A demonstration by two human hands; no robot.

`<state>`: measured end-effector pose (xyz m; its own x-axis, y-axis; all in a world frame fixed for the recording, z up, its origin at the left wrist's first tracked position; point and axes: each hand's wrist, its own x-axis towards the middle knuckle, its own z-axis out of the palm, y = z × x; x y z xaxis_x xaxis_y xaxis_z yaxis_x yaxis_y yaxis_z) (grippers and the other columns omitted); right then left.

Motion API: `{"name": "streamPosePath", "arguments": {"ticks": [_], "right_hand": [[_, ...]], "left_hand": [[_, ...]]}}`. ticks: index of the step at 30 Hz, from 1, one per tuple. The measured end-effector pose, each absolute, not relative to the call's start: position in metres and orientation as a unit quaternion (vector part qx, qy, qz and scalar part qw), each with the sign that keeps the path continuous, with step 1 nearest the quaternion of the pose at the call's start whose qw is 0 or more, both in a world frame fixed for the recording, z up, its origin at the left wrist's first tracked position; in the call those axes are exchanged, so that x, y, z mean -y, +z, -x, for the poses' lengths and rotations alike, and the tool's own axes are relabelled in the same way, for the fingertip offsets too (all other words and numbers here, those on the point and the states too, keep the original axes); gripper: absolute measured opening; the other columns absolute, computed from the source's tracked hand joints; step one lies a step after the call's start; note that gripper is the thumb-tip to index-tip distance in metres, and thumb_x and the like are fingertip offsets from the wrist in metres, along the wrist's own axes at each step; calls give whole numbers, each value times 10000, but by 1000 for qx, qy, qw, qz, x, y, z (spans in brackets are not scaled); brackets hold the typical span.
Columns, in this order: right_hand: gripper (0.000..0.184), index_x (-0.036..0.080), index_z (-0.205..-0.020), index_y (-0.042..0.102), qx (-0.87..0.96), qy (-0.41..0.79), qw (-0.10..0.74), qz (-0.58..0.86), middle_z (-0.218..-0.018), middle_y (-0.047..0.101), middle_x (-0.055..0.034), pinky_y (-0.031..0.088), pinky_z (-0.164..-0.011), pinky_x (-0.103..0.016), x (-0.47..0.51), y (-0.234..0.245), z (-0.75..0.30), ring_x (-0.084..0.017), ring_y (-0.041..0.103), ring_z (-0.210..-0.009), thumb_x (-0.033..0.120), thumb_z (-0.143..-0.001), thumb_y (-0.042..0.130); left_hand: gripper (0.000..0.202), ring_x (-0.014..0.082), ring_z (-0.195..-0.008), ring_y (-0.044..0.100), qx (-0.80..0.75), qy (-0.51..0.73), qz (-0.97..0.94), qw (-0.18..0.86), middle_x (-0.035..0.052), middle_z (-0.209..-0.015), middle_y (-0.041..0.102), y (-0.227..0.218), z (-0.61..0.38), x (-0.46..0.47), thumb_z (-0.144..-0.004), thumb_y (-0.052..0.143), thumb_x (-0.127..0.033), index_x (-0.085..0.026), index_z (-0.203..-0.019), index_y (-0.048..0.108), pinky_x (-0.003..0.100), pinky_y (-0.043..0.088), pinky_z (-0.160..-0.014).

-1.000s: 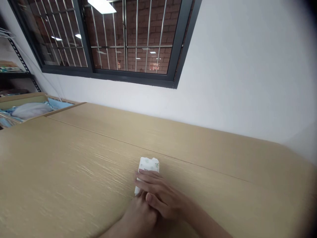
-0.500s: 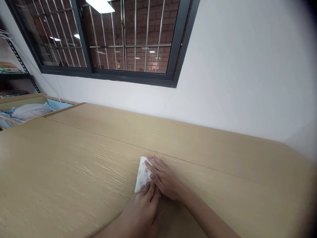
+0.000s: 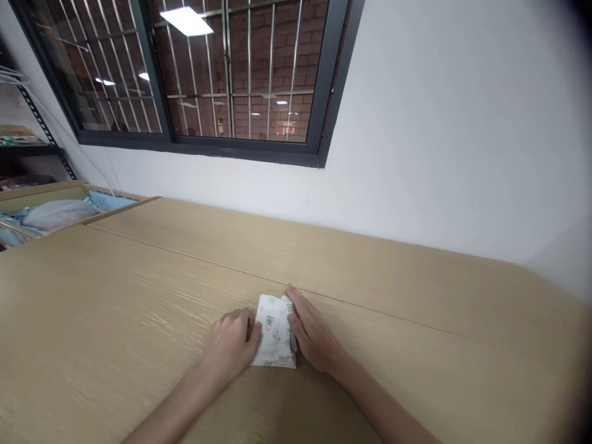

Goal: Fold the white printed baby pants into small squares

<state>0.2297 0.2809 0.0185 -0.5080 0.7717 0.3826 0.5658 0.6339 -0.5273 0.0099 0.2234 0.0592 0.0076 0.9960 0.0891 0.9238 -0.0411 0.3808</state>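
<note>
A small white cloth (image 3: 272,336) with a print of little figures lies folded into a thick, flat packet on the wooden tabletop. At its left edge, my left hand (image 3: 231,342) has its fingers curled in and its thumb against the cloth. My right hand (image 3: 315,336) holds the right edge, the fingers running along the side and the thumb at the upper face. The folded layers show at the right side and the near right corner. My left fingertips are partly hidden.
The light wooden tabletop (image 3: 139,296) has a seam running across it and meets a white wall (image 3: 416,154). Above is a dark-framed window (image 3: 240,151) with metal bars. At the far left stand a wooden bin (image 3: 120,209) holding blue and whitish fabric and a shelf rack (image 3: 34,150).
My left hand has moved left, off the top of the cloth to its left edge. My right hand has slid to the right edge, uncovering the folded packet. The camera view has tilted slightly up.
</note>
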Motion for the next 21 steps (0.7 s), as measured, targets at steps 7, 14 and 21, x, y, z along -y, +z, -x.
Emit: {"name": "streamPosePath", "arguments": {"ticks": [7, 14, 21], "right_hand": [[519, 185, -1532, 350, 853, 124, 305, 404, -1544, 450, -154, 372, -1183, -533, -281, 17, -227, -280, 407, -1439, 391, -1056, 373], [432, 194, -1431, 453, 851, 95, 327, 399, -1409, 551, -151, 456, -1114, -492, -281, 17, -225, -284, 514, -1324, 345, -1027, 432], [381, 177, -1380, 478, 853, 103, 318, 401, -1347, 572, -154, 480, -1075, -483, -279, 21, -224, -274, 547, -1257, 317, -1030, 425]], "left_hand": [[280, 270, -872, 681, -697, 121, -698, 109, 97, -918, 720, 49, -14, -225, -1005, 428, -399, -199, -885, 582, 344, 349, -686], [288, 274, -891, 680, -695, 132, -698, 109, 98, -921, 719, 45, -16, -225, -1007, 433, -409, -194, -896, 589, 348, 364, -704], [239, 257, -882, 674, -680, 174, -700, 131, 75, -907, 708, 40, -18, -224, -1001, 446, -387, -200, -904, 558, 340, 367, -704]]}}
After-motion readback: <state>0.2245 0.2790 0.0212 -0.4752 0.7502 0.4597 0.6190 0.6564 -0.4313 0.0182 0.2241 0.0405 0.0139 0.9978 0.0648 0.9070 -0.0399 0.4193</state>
